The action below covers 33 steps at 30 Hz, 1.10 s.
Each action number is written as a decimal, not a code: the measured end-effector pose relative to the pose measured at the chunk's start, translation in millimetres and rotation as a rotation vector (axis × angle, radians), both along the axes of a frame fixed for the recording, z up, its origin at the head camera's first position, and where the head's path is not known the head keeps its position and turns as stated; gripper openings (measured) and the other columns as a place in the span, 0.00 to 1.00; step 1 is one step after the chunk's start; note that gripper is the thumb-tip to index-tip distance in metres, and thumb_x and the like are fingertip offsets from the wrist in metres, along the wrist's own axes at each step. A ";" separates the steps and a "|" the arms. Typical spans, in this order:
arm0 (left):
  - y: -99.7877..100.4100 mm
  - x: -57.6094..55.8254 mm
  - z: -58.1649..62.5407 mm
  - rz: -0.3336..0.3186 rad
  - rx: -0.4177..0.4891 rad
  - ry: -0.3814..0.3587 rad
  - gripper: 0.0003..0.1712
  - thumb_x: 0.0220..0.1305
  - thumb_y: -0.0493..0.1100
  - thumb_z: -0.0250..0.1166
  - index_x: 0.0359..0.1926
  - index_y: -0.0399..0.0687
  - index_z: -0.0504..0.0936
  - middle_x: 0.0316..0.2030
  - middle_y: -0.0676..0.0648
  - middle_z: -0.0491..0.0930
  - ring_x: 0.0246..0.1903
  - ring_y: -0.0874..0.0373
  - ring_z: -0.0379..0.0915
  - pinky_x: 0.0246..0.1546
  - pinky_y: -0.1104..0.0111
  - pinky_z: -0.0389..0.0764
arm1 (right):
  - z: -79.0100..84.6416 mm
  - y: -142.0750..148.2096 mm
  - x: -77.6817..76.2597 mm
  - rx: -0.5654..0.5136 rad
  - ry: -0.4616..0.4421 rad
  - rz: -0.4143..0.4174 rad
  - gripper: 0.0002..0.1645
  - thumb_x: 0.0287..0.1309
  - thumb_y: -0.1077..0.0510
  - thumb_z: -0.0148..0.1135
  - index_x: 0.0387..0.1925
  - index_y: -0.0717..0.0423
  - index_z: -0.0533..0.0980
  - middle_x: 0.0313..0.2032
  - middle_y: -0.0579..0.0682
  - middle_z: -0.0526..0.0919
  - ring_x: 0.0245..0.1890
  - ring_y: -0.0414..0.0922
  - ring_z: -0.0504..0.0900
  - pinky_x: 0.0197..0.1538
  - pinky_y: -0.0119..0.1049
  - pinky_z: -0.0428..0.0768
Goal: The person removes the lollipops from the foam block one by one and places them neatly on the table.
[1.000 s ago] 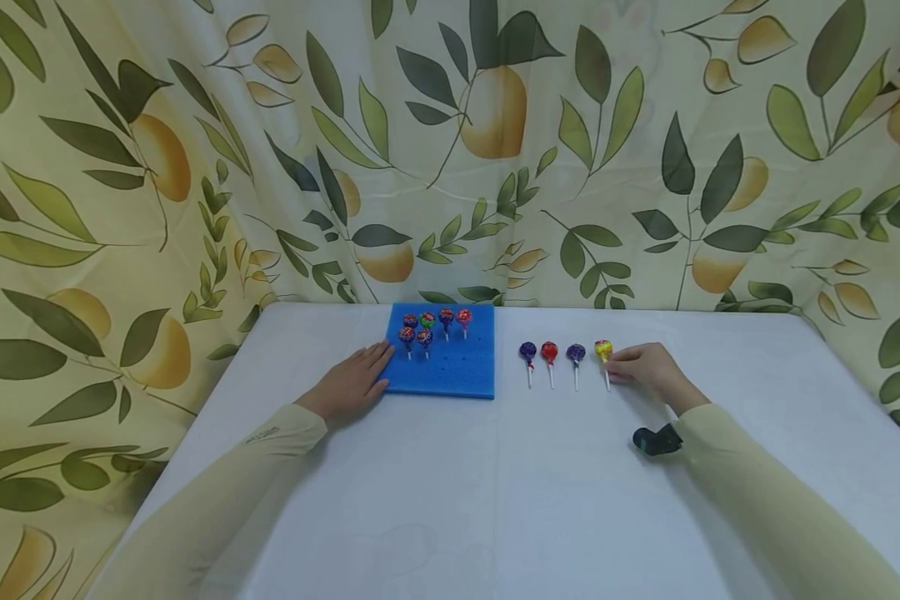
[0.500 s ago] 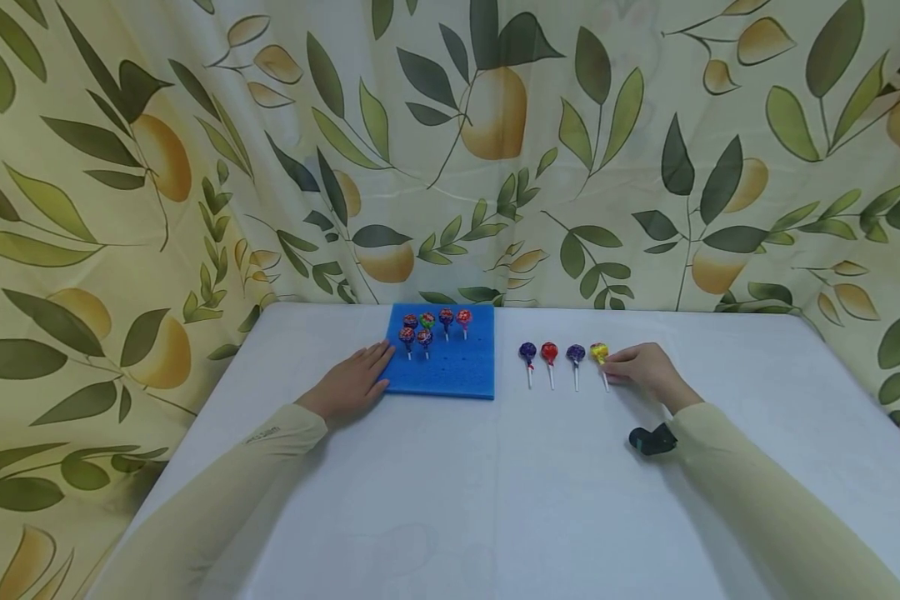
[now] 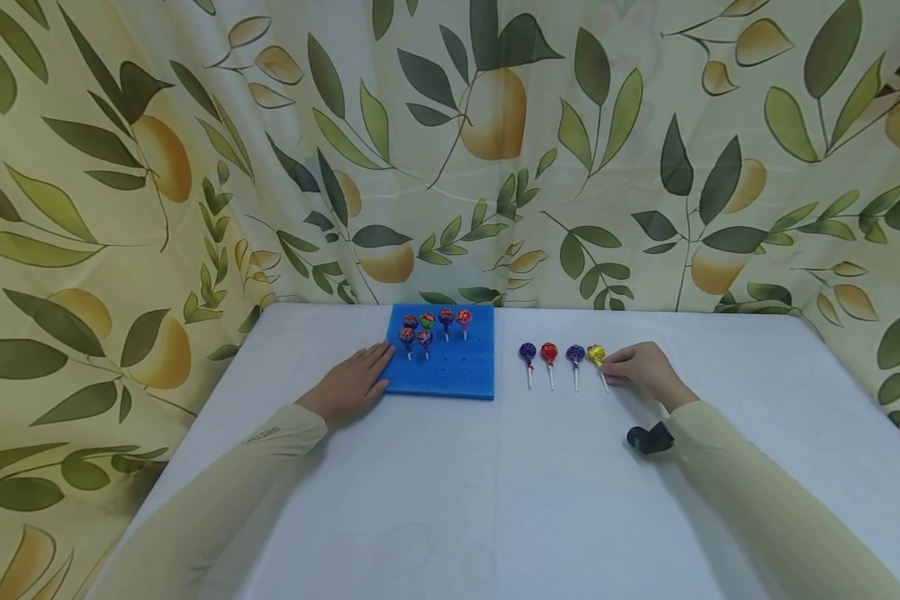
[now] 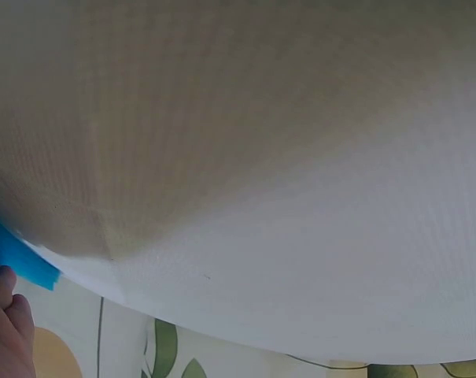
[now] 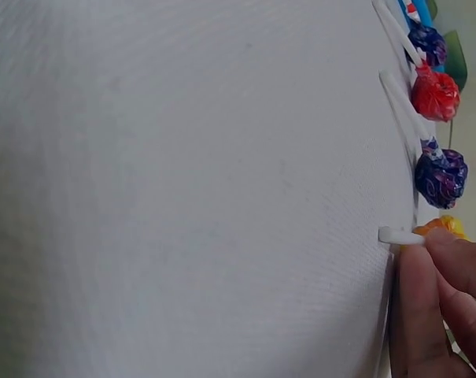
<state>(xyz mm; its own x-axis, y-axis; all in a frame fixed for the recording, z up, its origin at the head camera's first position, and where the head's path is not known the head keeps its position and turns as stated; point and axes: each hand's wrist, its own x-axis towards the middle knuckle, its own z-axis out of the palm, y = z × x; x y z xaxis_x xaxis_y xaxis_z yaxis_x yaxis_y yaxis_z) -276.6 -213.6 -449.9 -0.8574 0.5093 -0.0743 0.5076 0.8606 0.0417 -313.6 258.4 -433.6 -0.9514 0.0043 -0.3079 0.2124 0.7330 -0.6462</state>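
My right hand pinches the stick of a yellow-wrapped lollipop at the right end of a short row. In the right wrist view, thumb and finger close on its white stick, and the yellow wrapper shows just behind them. To its left lie a purple lollipop, a red lollipop and a dark purple lollipop. My left hand lies flat, fingers spread, its fingertips on the left edge of a blue foam board. Several lollipops stand upright in that board.
A white-covered table carries everything. Behind and to the left hangs a curtain with a fruit and leaf print. A small black device sits at my right wrist, over the table.
My right hand has shifted slightly left, and the yellow lollipop's head has swung left toward the purple one, so its stick slants more. My left hand stays put.
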 end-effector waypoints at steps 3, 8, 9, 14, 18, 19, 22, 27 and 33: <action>-0.1 -0.3 -0.5 -0.002 0.006 0.002 0.36 0.72 0.55 0.43 0.72 0.38 0.49 0.73 0.39 0.49 0.73 0.46 0.44 0.72 0.55 0.51 | 2.6 -1.9 2.8 0.013 0.008 0.006 0.23 0.56 0.55 0.64 0.48 0.69 0.78 0.52 0.69 0.77 0.42 0.48 0.77 0.44 0.36 0.72; 0.1 -0.9 -1.1 -0.002 -0.012 0.000 0.36 0.72 0.55 0.42 0.72 0.39 0.48 0.73 0.40 0.48 0.73 0.46 0.44 0.72 0.55 0.51 | 3.9 -3.1 3.8 0.028 0.005 -0.001 0.22 0.56 0.55 0.64 0.47 0.69 0.78 0.51 0.68 0.77 0.40 0.47 0.77 0.42 0.35 0.72; 0.0 -0.9 -1.4 -0.003 -0.016 0.002 0.36 0.72 0.55 0.42 0.72 0.39 0.48 0.73 0.40 0.48 0.73 0.46 0.44 0.72 0.55 0.51 | 3.6 -3.2 3.7 0.031 0.004 -0.006 0.22 0.57 0.55 0.64 0.47 0.69 0.78 0.51 0.68 0.78 0.39 0.47 0.77 0.42 0.34 0.72; -0.2 -1.6 -2.0 -0.008 -0.013 0.003 0.36 0.72 0.55 0.42 0.72 0.39 0.49 0.73 0.40 0.48 0.73 0.46 0.44 0.72 0.55 0.51 | 3.2 -4.0 4.0 0.030 -0.005 -0.045 0.22 0.57 0.56 0.63 0.47 0.70 0.78 0.49 0.67 0.78 0.36 0.45 0.75 0.38 0.32 0.71; -0.7 -2.2 -2.2 -0.003 -0.013 0.002 0.36 0.72 0.55 0.41 0.73 0.40 0.48 0.73 0.40 0.47 0.73 0.47 0.44 0.73 0.55 0.51 | 2.4 -5.2 4.2 0.025 -0.007 -0.078 0.23 0.57 0.56 0.63 0.47 0.71 0.77 0.49 0.67 0.78 0.36 0.45 0.75 0.38 0.31 0.71; -0.9 -2.2 -2.2 -0.002 -0.011 0.002 0.36 0.72 0.55 0.41 0.73 0.40 0.48 0.73 0.41 0.47 0.73 0.47 0.43 0.73 0.55 0.50 | 2.7 -5.8 4.7 0.024 -0.009 -0.083 0.23 0.57 0.56 0.63 0.47 0.71 0.77 0.49 0.67 0.78 0.37 0.45 0.75 0.38 0.32 0.71; -1.4 -1.7 -2.2 0.001 -0.016 0.005 0.36 0.72 0.56 0.40 0.73 0.41 0.48 0.73 0.41 0.47 0.73 0.48 0.43 0.73 0.56 0.50 | 2.8 -6.7 5.4 0.025 -0.017 -0.094 0.23 0.57 0.55 0.63 0.47 0.71 0.77 0.48 0.67 0.79 0.37 0.46 0.75 0.39 0.32 0.72; -1.2 -1.0 -2.0 0.000 -0.009 0.007 0.36 0.72 0.56 0.41 0.73 0.41 0.48 0.73 0.41 0.47 0.73 0.47 0.43 0.73 0.56 0.50 | 3.7 -3.9 6.0 0.002 -0.026 -0.087 0.23 0.58 0.55 0.62 0.48 0.71 0.77 0.44 0.64 0.82 0.33 0.42 0.77 0.42 0.34 0.73; -0.9 -1.6 -3.3 0.000 -0.015 0.013 0.36 0.72 0.56 0.41 0.73 0.41 0.48 0.73 0.41 0.48 0.73 0.47 0.44 0.72 0.55 0.51 | 4.6 1.4 5.6 -0.022 -0.040 -0.037 0.23 0.57 0.55 0.63 0.48 0.71 0.77 0.30 0.50 0.85 0.28 0.36 0.77 0.43 0.36 0.71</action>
<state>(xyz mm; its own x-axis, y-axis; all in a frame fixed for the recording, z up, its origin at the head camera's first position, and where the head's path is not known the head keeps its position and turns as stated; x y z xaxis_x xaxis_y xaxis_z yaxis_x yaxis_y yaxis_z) -278.2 -214.5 -453.2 -0.8583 0.5082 -0.0714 0.5080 0.8611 0.0222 -308.0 259.8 -429.1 -0.9378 0.0317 -0.3457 0.2645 0.7100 -0.6526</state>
